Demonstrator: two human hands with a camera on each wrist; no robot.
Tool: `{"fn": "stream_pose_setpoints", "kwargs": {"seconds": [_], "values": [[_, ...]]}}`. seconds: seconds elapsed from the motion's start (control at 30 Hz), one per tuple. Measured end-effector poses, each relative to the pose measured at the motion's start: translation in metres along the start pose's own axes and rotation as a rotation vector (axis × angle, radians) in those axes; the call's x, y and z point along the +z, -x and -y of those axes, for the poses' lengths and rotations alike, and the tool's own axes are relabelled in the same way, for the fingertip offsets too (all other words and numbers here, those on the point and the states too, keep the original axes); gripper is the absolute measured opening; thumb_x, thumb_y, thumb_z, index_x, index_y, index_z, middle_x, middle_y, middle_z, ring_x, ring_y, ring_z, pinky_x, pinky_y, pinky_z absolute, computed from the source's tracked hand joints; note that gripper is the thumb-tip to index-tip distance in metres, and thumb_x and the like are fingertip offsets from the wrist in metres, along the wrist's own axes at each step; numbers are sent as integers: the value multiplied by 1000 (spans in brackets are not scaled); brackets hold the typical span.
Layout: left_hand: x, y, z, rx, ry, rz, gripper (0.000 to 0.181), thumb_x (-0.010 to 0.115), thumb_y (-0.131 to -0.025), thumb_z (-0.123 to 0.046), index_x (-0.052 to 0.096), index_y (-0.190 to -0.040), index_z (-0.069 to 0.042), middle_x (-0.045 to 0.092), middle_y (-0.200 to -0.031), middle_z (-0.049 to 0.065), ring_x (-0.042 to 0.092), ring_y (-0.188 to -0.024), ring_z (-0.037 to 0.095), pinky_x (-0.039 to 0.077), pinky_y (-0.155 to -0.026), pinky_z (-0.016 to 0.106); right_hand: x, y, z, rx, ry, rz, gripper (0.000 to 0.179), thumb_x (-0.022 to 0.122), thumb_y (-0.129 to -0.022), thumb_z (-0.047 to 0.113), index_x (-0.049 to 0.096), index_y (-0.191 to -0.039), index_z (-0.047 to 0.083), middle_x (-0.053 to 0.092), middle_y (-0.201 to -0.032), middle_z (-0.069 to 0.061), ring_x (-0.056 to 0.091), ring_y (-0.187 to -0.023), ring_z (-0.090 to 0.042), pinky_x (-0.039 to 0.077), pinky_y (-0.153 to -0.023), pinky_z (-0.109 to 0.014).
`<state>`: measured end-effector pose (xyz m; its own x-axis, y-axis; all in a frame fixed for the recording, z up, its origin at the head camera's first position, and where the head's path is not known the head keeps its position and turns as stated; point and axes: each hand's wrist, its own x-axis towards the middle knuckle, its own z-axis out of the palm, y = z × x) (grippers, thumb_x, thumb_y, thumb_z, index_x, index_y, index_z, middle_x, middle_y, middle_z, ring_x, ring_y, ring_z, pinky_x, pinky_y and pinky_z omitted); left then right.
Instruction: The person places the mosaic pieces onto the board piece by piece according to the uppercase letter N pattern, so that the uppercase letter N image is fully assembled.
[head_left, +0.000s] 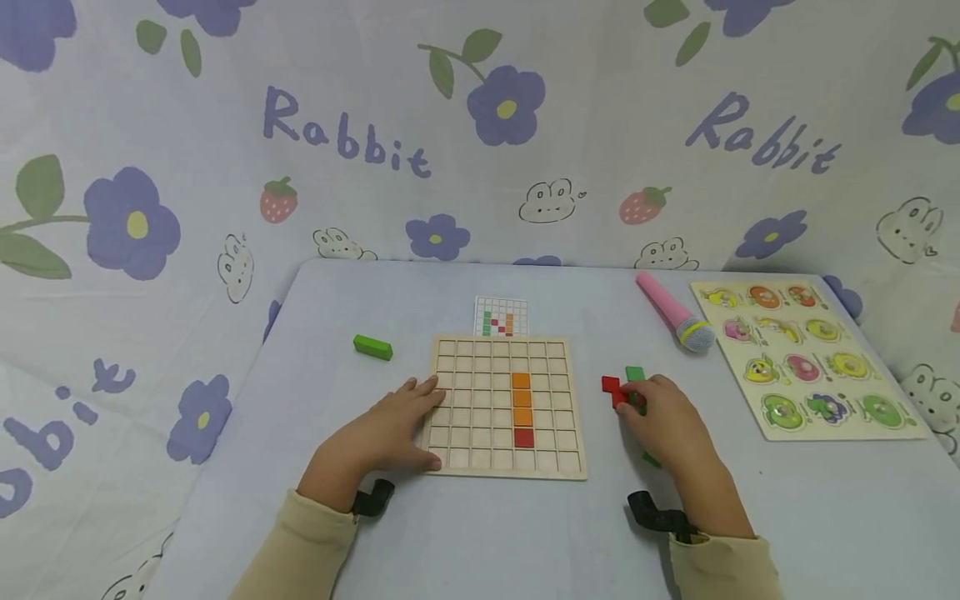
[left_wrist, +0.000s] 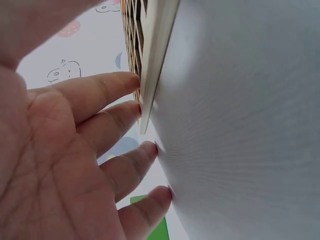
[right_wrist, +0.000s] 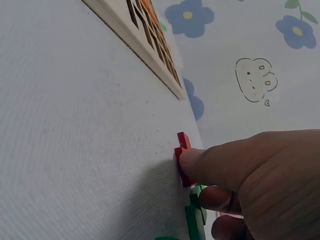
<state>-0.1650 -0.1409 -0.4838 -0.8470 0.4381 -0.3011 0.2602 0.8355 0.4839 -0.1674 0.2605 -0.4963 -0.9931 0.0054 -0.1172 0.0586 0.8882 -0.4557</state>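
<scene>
A wooden grid board (head_left: pixel 480 454) lies mid-table, with an orange block (head_left: pixel 521 398) and a red square (head_left: pixel 523 438) in one column of its cells. My left hand (head_left: pixel 382 429) rests at the board's left edge with fingers spread, two fingertips touching the rim (left_wrist: pixel 152 65) in the left wrist view. Right of the board, my right hand (head_left: pixel 667 421) pinches a stepped red block (head_left: pixel 611 385) at table level; the thumb (right_wrist: pixel 200 159) presses its side. Green blocks (head_left: pixel 634 372) lie under and beside that hand, partly hidden by its fingers.
A small pattern card (head_left: pixel 501 310) sits behind the board, partly covered by it. A green bar (head_left: pixel 372 347) lies at the left. On the right are a pink toy microphone (head_left: pixel 667 304) and a fruit puzzle board (head_left: pixel 806 425). Patterned cloth (head_left: pixel 480 208) hangs behind the table.
</scene>
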Motion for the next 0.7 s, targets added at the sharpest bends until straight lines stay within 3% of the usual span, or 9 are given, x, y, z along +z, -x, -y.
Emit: {"fn": "stream_pose_setpoints", "kwargs": {"seconds": [0.23,0.47,0.6,0.7], "values": [[-2,0,-2,-8,-4,9,98,93,-88,-33,42,-169,-11,24,-183,6,15,-171,37,20,-137,60,0,-1,0,6,-61,-11,26,78,-102,18,71,-123,4,65,-122,-18,60,-110,-34,59,-102,-56],[-3,2,-3,-13,1,13,98,93,-88,-32,42,-169,-10,24,-182,7,15,-171,37,19,-137,60,-1,3,8,-17,-150,-59,12,75,-104,19,71,-110,9,71,-107,-12,60,-95,-27,54,-77,-38],[-4,3,-4,-9,3,20,99,93,-88,-32,41,-169,-10,23,-183,7,15,-171,38,19,-137,61,10,3,32,-108,-227,-107,6,75,-104,17,73,-106,12,69,-95,-7,56,-82,-22,46,-64,-29],[-4,3,-3,0,-3,24,100,94,-88,-33,41,-169,-10,22,-183,8,15,-171,38,19,-137,61,26,3,63,-183,-262,-53,3,77,-103,17,75,-105,16,69,-92,0,54,-79,-20,46,-63,-28]]}}
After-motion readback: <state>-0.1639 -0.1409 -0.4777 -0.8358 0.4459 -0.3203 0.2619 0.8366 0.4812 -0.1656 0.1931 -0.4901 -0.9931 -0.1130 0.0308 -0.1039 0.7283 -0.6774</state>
